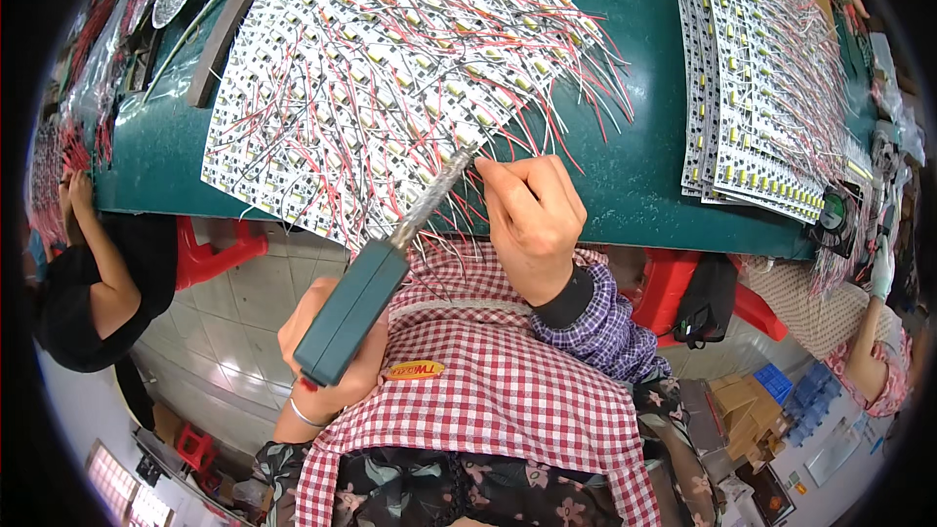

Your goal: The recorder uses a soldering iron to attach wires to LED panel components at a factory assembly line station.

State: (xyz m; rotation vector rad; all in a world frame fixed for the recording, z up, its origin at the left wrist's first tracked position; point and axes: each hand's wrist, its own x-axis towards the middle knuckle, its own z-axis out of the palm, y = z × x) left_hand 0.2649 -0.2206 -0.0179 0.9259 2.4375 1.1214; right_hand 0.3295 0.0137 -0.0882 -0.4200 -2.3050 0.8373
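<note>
Green worktop (639, 200) carried wired boards (317, 34) while the left hand (363, 367) gripped a tool (351, 312) and the right hand (537, 215), just right of its tip (467, 153), pinched closed, contents indiscernible.

Left hand (337, 351), eight o'clock: wrapped round dark green boxy tool (353, 310), silvery shaft pointing to one o'clock. Right hand (535, 220), near centre toward three: thumb and forefinger pinched beside shaft tip; wire between them hard to make out. Eleven o'clock: white circuit-board sheet (293, 102), red, black and white wires strewn over it, on green table (625, 210). Two o'clock: stacked wired boards (727, 88). Nine o'clock: co-worker (93, 298).
</note>
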